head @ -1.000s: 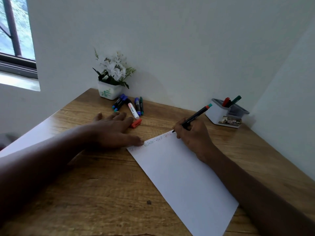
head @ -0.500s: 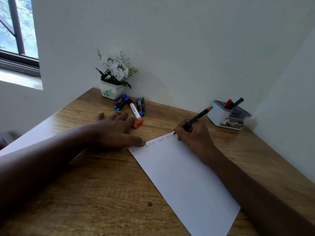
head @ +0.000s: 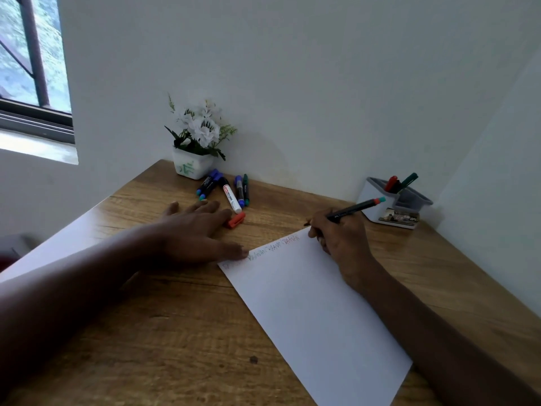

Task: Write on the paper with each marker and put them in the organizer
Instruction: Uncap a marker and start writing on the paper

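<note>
Head view. Paper (head: 316, 312) lies slanted on the wooden table (head: 164, 341), its far end toward the back edge, its near corner running out of frame at the bottom. Right hand (head: 341, 240) rests on the paper's far right corner, fingers closed round a black marker (head: 352, 208) with a teal and red end; the tip sits at that corner, barrel tilted up toward the organizer (head: 393, 206). Left hand (head: 196, 230) lies flat and spread, holding nothing, palm on the table just left of the paper, thumb tip touching the paper's far left corner.

A line of handwriting (head: 272, 247) runs along the paper's far edge in faint red, green and red ink; too small to read.

Loose markers (head: 231, 190) lie in a cluster near the table's back edge, beside a white flower pot (head: 193, 167), just beyond the left fingertips. One is white with a red label, text unreadable. An orange-red cap (head: 236, 220) lies next to the left fingers.

The organizer, white and grey, stands at the back right corner, well apart from the left hand, near the right. A red marker (head: 390, 183) and a green marker (head: 409, 180) stand in it. Front label is blurred.
</note>
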